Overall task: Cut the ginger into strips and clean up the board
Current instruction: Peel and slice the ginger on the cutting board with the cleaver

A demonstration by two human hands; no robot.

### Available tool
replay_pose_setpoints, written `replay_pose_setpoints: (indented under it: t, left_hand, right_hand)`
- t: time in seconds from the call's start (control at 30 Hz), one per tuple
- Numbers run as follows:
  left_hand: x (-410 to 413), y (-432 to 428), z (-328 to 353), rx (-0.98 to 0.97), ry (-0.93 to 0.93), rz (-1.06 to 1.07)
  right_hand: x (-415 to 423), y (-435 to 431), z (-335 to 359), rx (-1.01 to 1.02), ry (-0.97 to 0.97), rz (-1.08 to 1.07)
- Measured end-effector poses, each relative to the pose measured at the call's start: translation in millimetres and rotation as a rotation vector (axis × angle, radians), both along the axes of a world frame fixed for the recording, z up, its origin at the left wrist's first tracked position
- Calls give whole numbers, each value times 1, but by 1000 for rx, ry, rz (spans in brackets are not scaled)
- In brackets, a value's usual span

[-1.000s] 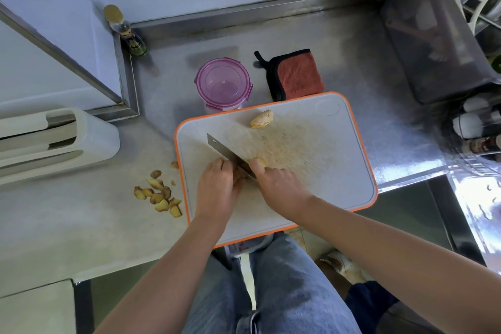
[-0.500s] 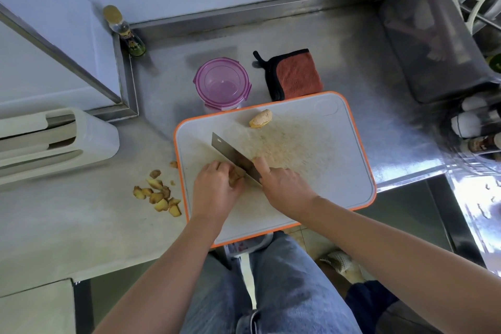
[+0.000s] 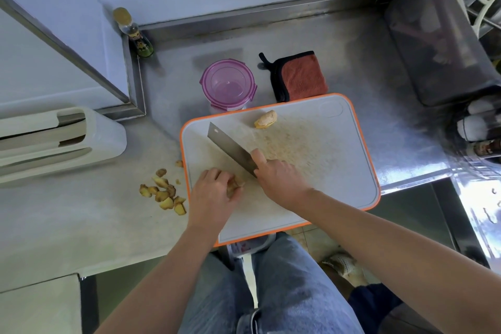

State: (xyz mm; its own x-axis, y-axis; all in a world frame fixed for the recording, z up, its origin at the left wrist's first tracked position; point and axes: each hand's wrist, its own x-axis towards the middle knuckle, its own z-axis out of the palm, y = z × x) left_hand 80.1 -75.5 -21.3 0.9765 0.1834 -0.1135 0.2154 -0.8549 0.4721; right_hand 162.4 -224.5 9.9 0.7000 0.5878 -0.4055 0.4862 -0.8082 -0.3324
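A white cutting board with an orange rim (image 3: 349,171) lies on the steel counter. My left hand (image 3: 214,195) holds a piece of ginger (image 3: 235,186) down on the board's left part, fingers curled over it. My right hand (image 3: 282,180) grips the handle of a cleaver (image 3: 230,148), forefinger along the blade. The blade points up and to the left, just right of the held ginger. Another ginger lump (image 3: 266,119) lies near the board's far edge.
Several ginger peel scraps (image 3: 164,192) lie on the counter left of the board. A purple-lidded round container (image 3: 228,85) and a folded orange cloth (image 3: 302,76) sit behind the board. A small bottle (image 3: 134,32) stands in the corner; a white rack (image 3: 62,134) is at left.
The cleaver has lifted and shifted slightly away from the ginger. My left hand has drawn the ginger piece a little toward the board's left edge.
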Motion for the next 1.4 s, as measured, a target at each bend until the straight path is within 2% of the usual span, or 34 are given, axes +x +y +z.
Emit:
replay_pose_setpoints:
  t: [0.3, 0.67, 1.4]
  left_hand:
    - [7, -13, 8, -104, -27, 91]
    - [-4, -14, 5, -137, -52, 125]
    - [9, -13, -1, -162, -3, 111]
  right_hand:
    - [2, -10, 18, 138, -64, -56]
    - [-16, -16, 24, 6, -54, 64]
    - [-31, -14, 27, -169, -66, 72]
